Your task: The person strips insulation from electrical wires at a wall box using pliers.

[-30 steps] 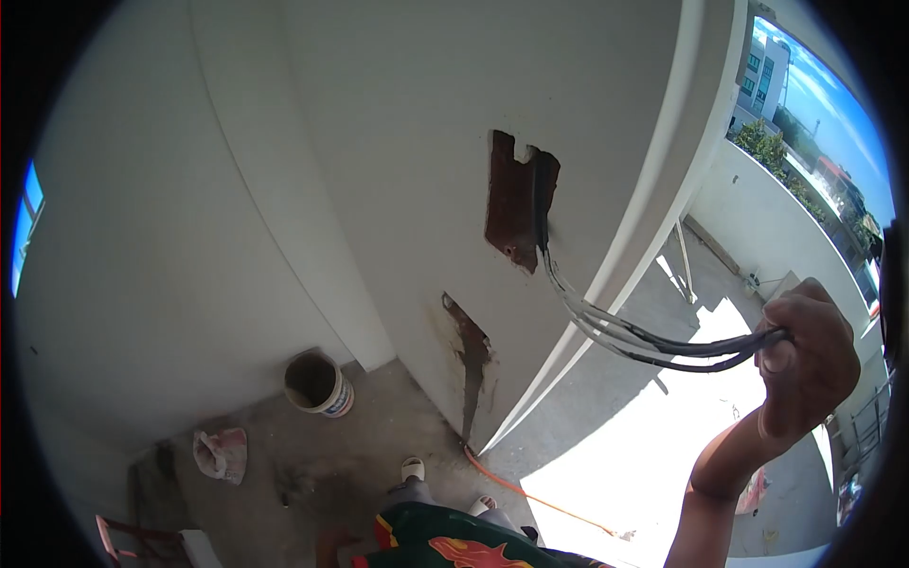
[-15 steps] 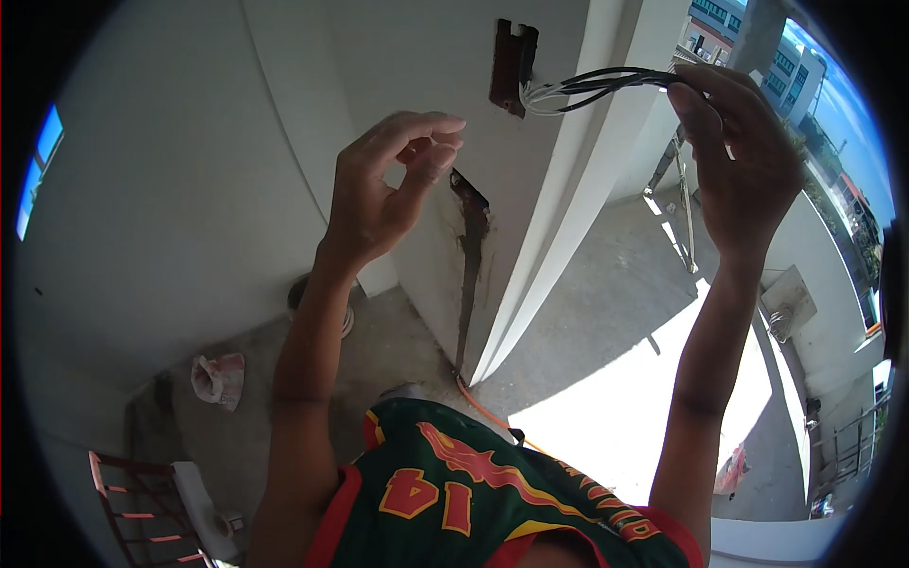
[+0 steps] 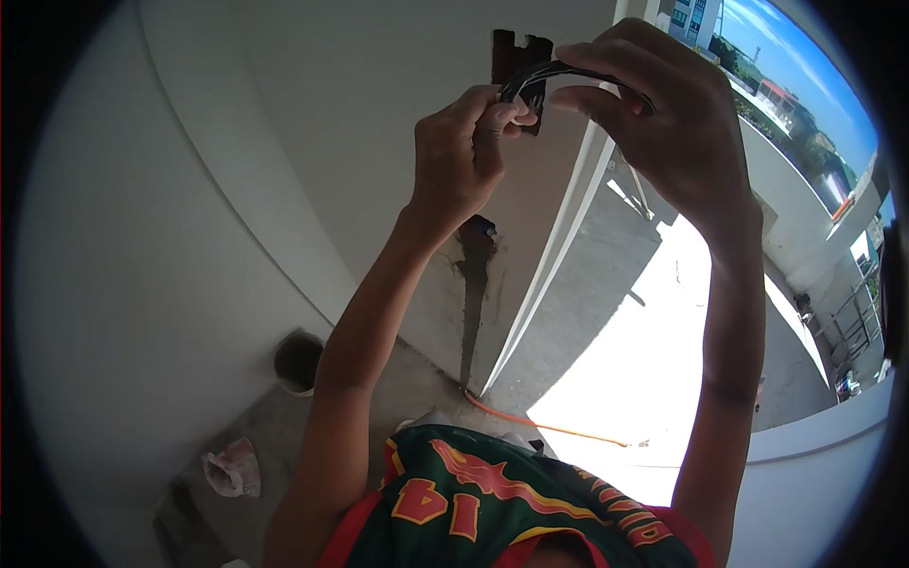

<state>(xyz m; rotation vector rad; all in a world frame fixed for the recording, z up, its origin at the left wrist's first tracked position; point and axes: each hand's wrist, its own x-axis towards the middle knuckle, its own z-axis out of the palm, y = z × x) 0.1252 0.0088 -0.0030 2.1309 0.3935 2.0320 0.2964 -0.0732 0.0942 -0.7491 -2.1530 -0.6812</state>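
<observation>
A bundle of black and white electrical wires point(image 3: 544, 70) arches in front of a rectangular, dark reddish-brown box opening point(image 3: 508, 55) in the wall. My left hand point(image 3: 458, 159) pinches the bundle between thumb and fingertips, close to the opening. Farther along, my right hand point(image 3: 674, 123) is curled around the wires, which run under its index finger into the palm. Its thumb tip stands a little apart from them. The wire ends are hidden in that hand. Below the opening, a rough chased groove point(image 3: 473, 303) with a dark hole at its top runs down the wall.
An orange hose or cable point(image 3: 530, 419) lies along the floor from the wall's foot. A bucket point(image 3: 299, 363) and a crumpled sack point(image 3: 233, 468) stand at lower left. The white wall edge point(image 3: 549, 275) borders a sunlit concrete floor point(image 3: 630, 355) at right.
My left hand has moved up and right and now pinches the wires. My right hand has come left toward the wall opening, bending the bundle into an arch. The view has shifted.
</observation>
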